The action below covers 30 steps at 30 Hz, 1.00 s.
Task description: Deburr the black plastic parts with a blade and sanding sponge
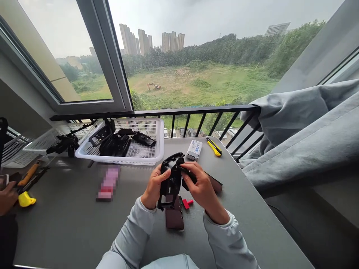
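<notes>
My left hand (155,187) grips the long edge of a black plastic frame (170,183), which stands tilted above the grey table (84,231). My right hand (196,183) holds the frame's upper part, pinching a small black piece (188,175) against it. Directly below the frame lies a dark brown rectangular pad (174,219). A second brown piece (215,184) sticks out from under my right hand. Close to that hand's wrist rests a small red plastic part (187,203). The frame hides part of the table and whatever lies directly beneath it.
A white plastic basket (120,158) holds several black plastic parts. Beyond my hands lie a white box (194,149) and a yellow utility knife (214,147). At far left, a co-worker's hand (7,198) is near a yellow object (26,199). A black railing (168,111) and grey curtain (303,130) flank the table.
</notes>
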### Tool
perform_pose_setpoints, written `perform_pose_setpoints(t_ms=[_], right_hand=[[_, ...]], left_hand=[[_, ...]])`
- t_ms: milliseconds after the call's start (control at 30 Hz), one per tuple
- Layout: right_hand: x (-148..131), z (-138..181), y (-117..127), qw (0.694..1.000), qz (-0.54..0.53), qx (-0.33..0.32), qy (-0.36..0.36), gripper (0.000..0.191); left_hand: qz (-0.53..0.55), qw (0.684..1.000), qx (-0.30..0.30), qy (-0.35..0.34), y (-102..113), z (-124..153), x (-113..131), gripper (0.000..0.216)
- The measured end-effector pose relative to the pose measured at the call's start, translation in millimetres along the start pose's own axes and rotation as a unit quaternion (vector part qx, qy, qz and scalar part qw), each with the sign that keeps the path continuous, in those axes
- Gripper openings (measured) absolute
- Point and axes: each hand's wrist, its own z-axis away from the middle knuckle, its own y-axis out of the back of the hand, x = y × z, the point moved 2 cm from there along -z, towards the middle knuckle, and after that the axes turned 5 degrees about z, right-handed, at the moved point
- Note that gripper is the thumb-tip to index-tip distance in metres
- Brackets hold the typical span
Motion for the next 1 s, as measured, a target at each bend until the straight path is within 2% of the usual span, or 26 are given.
perform_pose_setpoints(t_ms=[267,467,533,633,700,767,900,967,1000], right_hand=[[-5.6,3.2,7.8,1.0,-0.018,-0.014,-0.004,0.017],[-23.2,12.9,-10.8,0.997,-0.01,-0.063,0.05,0.022],[-21.5,13.4,-15.1,0.998,0.001,-0.038,0.043,0.022],[-15.1,11.7,-16.1,0.999,0.027,0.034,0.022,0.021],[-13.0,10.9,-15.1,0.998,0.041,0.053,0.018,0.02],[-14.5,11.0,-13.3,0.998,0.041,0.025,0.027,0.02],[-22.7,13.2,-6.4,0.992,0.013,-0.117,0.049,0.018],[-24.9,13.1,-2.2,0.991,0.007,-0.126,0.047,0.017],[-24.9,12.6,-0.6,0.995,0.011,-0.096,0.04,0.017]], left_hand=[[0.042,0.999,-0.002,-0.011,-5.7,-2.2,-2.0,0.041],[0.041,0.998,0.033,-0.037,-4.4,-3.9,-1.9,0.045],[0.025,0.998,0.036,-0.039,-4.8,-3.7,-2.3,0.046],[-0.004,0.998,0.036,-0.041,-6.6,-2.8,-2.9,0.046],[-0.016,0.997,0.05,-0.053,-7.0,-2.3,-2.5,0.047],[-0.024,0.996,0.06,-0.066,-6.8,-2.2,-1.0,0.047],[-0.04,0.993,0.065,-0.088,-5.6,-2.3,3.2,0.044],[-0.048,0.994,0.056,-0.08,-5.8,-2.0,2.9,0.043],[-0.051,0.995,0.047,-0.069,-6.1,-1.7,1.6,0.044]])
